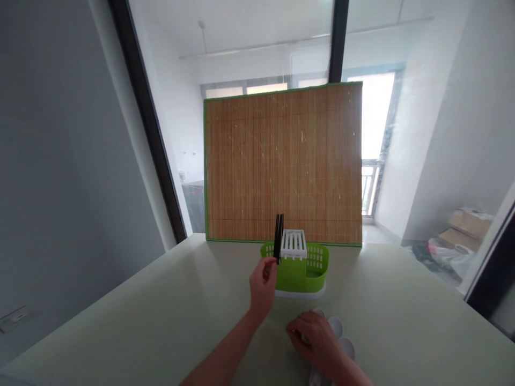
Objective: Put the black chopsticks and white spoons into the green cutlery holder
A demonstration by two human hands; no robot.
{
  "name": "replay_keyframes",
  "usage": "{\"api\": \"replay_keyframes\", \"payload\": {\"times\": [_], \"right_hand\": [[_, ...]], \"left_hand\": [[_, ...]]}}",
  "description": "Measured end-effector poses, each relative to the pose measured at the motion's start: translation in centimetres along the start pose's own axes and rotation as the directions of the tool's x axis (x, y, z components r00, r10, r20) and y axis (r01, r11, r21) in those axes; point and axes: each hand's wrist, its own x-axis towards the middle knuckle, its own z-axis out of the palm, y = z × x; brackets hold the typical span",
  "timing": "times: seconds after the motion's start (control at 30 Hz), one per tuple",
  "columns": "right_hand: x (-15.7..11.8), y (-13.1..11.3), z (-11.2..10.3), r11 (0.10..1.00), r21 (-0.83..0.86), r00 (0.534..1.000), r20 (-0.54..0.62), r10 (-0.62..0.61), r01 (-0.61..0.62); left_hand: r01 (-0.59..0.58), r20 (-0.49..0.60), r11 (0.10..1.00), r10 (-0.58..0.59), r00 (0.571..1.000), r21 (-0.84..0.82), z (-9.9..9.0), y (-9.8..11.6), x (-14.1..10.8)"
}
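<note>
Black chopsticks (278, 236) stand nearly upright at the left compartment of a green cutlery caddy (293, 276). My left hand (263, 281) is closed, its fingertips pinching the lower visible part of the chopsticks. Where their lower ends rest is hidden. A white slatted rack (293, 244) sits over the caddy's middle. Nearer to me, my right hand (317, 343) lies curled over several white spoons (346, 347), which spread out to its right and beneath it. Its fingers are bent inward, and what they grip, if anything, is hidden.
The pale table (161, 321) holds the caddy and spoons. Behind the caddy a bamboo mat (284, 166) with green edging stands upright against the glass. A grey wall (60, 161) borders the left. Cardboard boxes (469, 225) and bags lie beyond the glass at right.
</note>
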Motion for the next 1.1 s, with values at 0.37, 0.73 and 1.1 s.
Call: {"api": "replay_keyframes", "payload": {"times": [0.37, 0.73, 1.1], "right_hand": [[-0.1, 0.4, 0.2, 0.999, -0.024, 0.997, -0.073, -0.028, 0.027], [-0.3, 0.3, -1.2, 0.995, 0.06, 0.935, -0.351, -0.054, 0.08], [-0.3, 0.4, -1.6, 0.999, 0.046, 0.908, -0.418, 0.013, 0.007]], "left_hand": [[0.096, 0.03, 0.995, -0.095, 0.995, -0.011, 1.3, -1.3, -2.3], [-0.257, 0.727, 0.952, 0.059, 0.684, 0.164, 3.7, -3.1, -7.5], [-0.005, 0.538, 0.979, -0.107, 0.836, 0.202, 1.3, -0.5, -4.4]]}}
